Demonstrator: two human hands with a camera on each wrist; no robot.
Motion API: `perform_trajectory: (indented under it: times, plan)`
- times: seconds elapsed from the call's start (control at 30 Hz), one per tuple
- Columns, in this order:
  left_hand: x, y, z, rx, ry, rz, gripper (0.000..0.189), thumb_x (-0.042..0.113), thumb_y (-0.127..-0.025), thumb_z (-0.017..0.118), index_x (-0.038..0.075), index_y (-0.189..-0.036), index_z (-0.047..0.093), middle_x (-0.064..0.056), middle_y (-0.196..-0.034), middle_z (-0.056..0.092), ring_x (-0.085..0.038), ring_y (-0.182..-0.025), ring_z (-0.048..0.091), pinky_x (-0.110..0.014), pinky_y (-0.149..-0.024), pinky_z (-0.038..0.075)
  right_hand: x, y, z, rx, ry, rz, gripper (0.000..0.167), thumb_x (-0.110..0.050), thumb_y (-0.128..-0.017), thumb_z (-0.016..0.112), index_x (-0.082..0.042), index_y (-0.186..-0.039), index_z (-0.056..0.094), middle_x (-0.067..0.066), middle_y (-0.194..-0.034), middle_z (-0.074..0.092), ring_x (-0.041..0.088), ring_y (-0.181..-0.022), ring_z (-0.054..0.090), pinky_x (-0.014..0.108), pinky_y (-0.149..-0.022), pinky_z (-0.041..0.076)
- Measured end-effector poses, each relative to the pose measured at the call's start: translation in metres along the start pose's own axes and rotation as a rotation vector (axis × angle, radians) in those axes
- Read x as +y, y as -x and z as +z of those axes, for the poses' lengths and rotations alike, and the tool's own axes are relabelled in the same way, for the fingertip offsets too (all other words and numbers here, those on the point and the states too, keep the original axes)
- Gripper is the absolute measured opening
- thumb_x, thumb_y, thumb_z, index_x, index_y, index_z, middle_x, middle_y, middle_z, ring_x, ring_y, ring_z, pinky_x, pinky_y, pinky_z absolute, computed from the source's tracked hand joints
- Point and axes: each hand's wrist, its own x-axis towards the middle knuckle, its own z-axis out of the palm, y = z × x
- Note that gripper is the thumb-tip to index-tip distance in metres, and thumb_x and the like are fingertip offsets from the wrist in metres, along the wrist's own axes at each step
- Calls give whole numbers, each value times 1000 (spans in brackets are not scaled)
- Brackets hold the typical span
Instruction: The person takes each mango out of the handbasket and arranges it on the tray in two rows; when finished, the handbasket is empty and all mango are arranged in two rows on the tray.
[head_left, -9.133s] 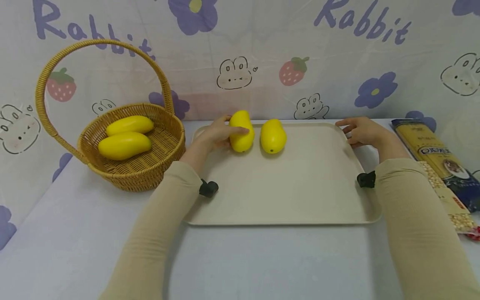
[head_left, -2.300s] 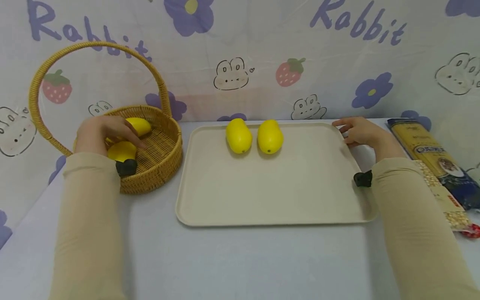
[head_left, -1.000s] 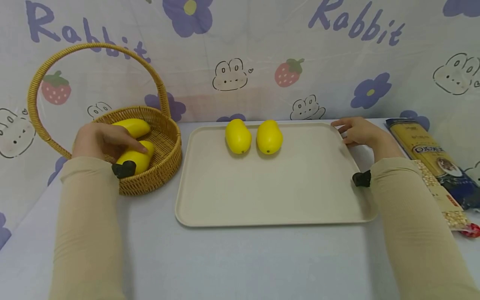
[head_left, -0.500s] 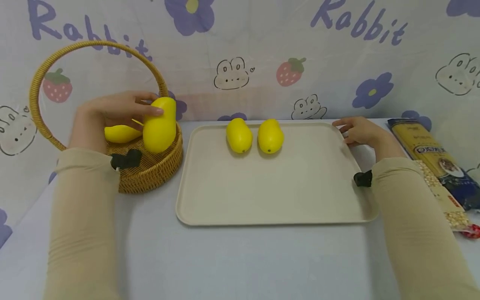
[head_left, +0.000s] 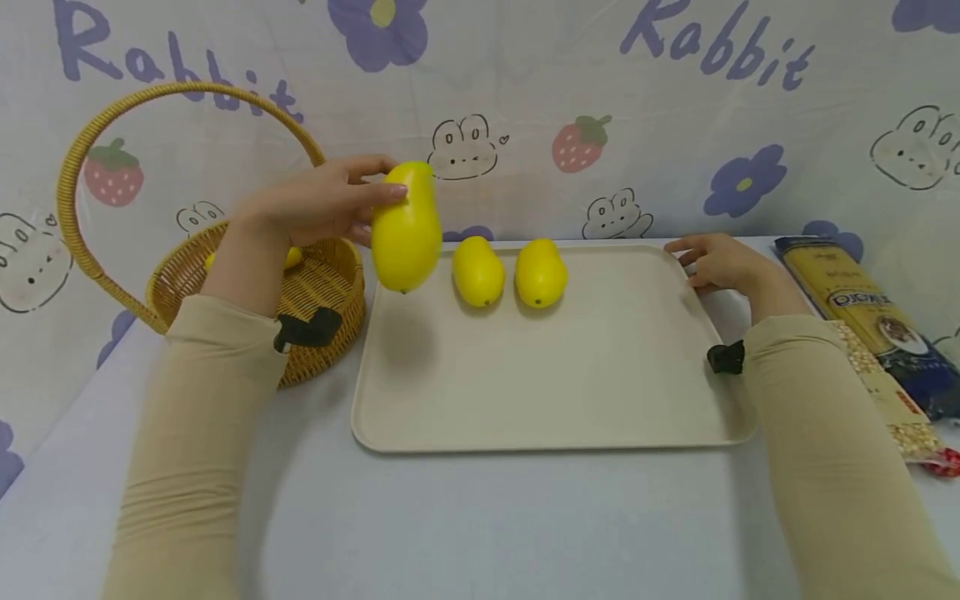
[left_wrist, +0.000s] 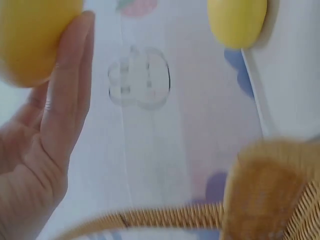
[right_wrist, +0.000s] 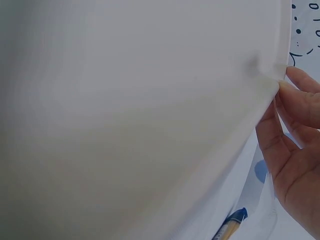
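My left hand (head_left: pixel 322 196) holds a yellow mango (head_left: pixel 408 237) upright between thumb and fingers, raised above the tray's back left corner; its shadow falls on the tray. In the left wrist view the mango (left_wrist: pixel 35 35) rests against the fingers. Two more mangoes (head_left: pixel 478 273) lie side by side at the back of the beige tray (head_left: pixel 562 375). Behind my left forearm, one mango (head_left: pixel 292 257) shows partly in the wicker basket (head_left: pixel 330 350). At the tray's back right corner, my right hand (head_left: pixel 723 262) grips the rim, thumb and fingers (right_wrist: pixel 300 102) around the edge.
The basket's tall hoop handle (head_left: pixel 75 167) arches up at the left. Right of the tray lie a yellow and blue packet (head_left: pixel 862 300), a bag of pale yellow grains (head_left: pixel 911 437) and something red (head_left: pixel 943 461). A printed cloth (head_left: pixel 510 75) hangs behind the table.
My left hand reached into the basket, took hold of a mango, lifted it out and carried it right, over the tray. Earlier it was at a mango on the tray. The right hand stays put.
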Motion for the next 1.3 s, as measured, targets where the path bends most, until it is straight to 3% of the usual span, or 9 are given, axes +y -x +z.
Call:
perform_trajectory:
  times: [0.3,0.53,0.87,1.1,1.3]
  plan:
    - [10,-24,42,-58,151,-39,50,37,-103,47,18,-147,34,-6,-128,52,-25,-109,64,-39,-95,58,1,-1,-1,0,-7,5,68,10,-89,44,-1,-154,27,35,-149,34,42,-121,50,24,-78,56]
    - [6,-40,75,-72,183,-31,37,33,-103,49,13,-134,44,-7,-125,53,-32,-109,64,-48,-99,56,0,0,0,4,-9,8,68,10,-89,44,-2,-154,27,35,-149,34,43,-123,49,28,-82,58]
    - [-10,-56,103,-82,238,-135,44,35,-99,57,12,-134,42,-9,-137,47,-34,-118,62,-46,-102,54,1,-2,0,8,-12,6,68,10,-89,43,-2,-154,27,35,-149,34,43,-122,50,30,-83,58]
    - [-16,-63,125,-98,249,-182,52,35,-97,62,7,-136,42,-12,-132,53,-33,-110,67,-43,-93,59,2,-2,-1,2,-1,4,68,8,-90,44,-2,-154,26,34,-150,33,44,-125,48,36,-90,58]
    - [-22,-71,143,-137,262,-237,57,35,-97,62,4,-141,41,-13,-128,59,-32,-113,65,-44,-97,57,4,-4,-1,0,-7,-1,68,9,-90,44,-1,-154,26,35,-150,33,43,-123,49,31,-84,59]
